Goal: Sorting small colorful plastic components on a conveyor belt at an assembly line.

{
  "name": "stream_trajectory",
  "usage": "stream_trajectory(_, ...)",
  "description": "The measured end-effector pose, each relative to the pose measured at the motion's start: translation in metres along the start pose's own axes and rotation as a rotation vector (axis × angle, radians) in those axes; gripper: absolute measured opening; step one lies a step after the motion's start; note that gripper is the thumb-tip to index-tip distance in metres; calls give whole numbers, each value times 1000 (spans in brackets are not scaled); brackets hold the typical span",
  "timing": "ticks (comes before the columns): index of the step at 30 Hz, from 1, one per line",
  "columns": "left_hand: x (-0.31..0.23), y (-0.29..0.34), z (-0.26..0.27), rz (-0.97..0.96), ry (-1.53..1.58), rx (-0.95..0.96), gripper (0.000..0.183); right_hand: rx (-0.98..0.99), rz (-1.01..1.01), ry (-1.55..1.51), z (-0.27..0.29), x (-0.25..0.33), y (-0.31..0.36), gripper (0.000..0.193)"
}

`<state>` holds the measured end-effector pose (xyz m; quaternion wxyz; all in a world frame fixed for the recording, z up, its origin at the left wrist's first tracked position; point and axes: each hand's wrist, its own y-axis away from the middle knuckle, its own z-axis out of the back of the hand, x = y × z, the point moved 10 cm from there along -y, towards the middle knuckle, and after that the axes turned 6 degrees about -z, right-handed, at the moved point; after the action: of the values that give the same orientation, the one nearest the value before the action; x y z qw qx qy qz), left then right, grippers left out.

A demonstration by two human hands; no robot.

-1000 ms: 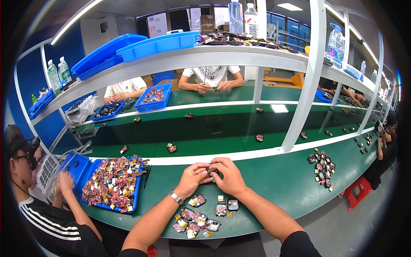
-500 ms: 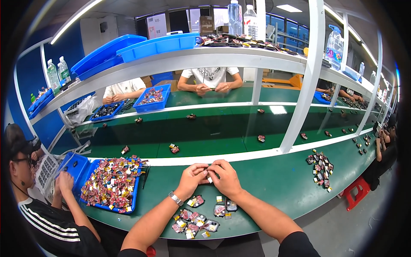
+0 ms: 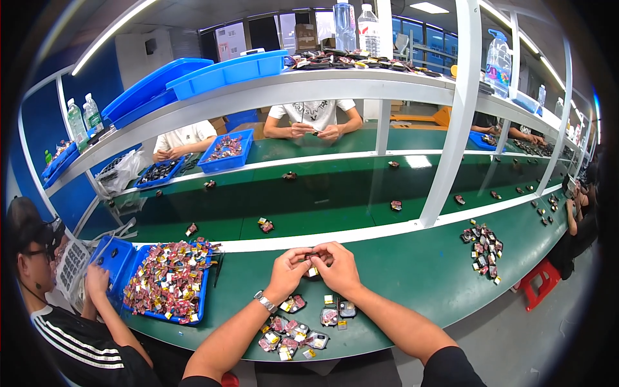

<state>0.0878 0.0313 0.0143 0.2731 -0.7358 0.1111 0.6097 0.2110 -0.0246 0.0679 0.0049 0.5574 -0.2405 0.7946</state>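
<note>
Both my hands are raised over the near side of the green bench. Between their fingertips they pinch a small dark electronic assembly with a white and yellow battery (image 3: 313, 271). My left hand (image 3: 287, 271), with a watch on its wrist, grips the assembly from the left. Gripping it from the other side is my right hand (image 3: 339, 269). The fingers cover most of it. Below my hands lies a loose group of similar assemblies (image 3: 295, 330), black shells with red boards and batteries. A couple more assemblies (image 3: 329, 316) sit just right of that group.
A blue tray (image 3: 204, 300) heaped with red boards and batteries stands to my left, tweezers (image 3: 218, 269) beside it. Another assembly pile (image 3: 483, 248) lies right. White posts (image 3: 451, 129) carry a shelf above a green belt (image 3: 335, 213) with scattered assemblies. Co-workers sit left, opposite and right.
The held assembly has tilted in my fingers and shows more of its battery. Assemblies on the belt have shifted slightly right. The view has tipped a little.
</note>
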Motion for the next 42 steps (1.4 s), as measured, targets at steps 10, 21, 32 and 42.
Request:
stream_trajectory(10,-17,-10,57,-156,-166,-299,22,-182,-338,145,42,-99,-118,27)
stream_trajectory(21,-26,7,123,-137,-277,-657,15,128,-103,622,-126,-31,-110,67)
stream_trajectory(32,-14,-9,119,-26,-131,-530,19,417,140,334,-77,-8,-87,54)
stream_trajectory(42,12,2,8,354,159,333,30,522,203,388,-21,34,-9,50)
